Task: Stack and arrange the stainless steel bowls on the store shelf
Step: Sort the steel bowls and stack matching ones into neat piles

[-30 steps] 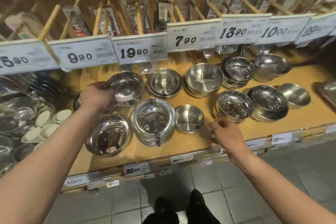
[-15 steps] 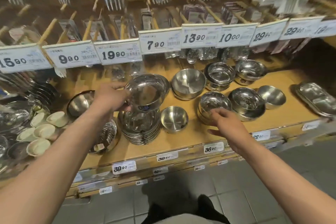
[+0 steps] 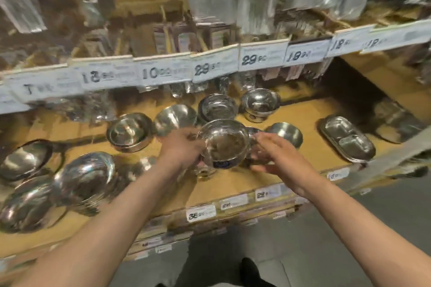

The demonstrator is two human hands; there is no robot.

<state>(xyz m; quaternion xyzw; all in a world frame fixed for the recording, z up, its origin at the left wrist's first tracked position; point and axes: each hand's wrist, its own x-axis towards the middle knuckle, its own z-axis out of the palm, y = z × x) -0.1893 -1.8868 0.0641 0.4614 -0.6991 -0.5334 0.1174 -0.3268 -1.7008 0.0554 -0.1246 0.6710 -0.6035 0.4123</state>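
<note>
- Shiny steel bowls sit all over the wooden shelf (image 3: 291,109). A lidded bowl (image 3: 129,131) is just left of the left hand (image 3: 180,149). Two big bowls (image 3: 85,176) lie far out to its left.
- A small bowl (image 3: 285,133) is just behind the right hand (image 3: 278,155). A steel tray (image 3: 347,138) sits farther right. Two bowl stacks (image 3: 260,102) stand behind both hands.
- White price tags (image 3: 262,57) hang above.
- The held bowl (image 3: 224,143) is between the two hands, above the shelf. The left hand grips its left side. The right hand's fingers curl at its right side.
- Its open top faces up, tipped a little toward the person. The picture is blurry.
</note>
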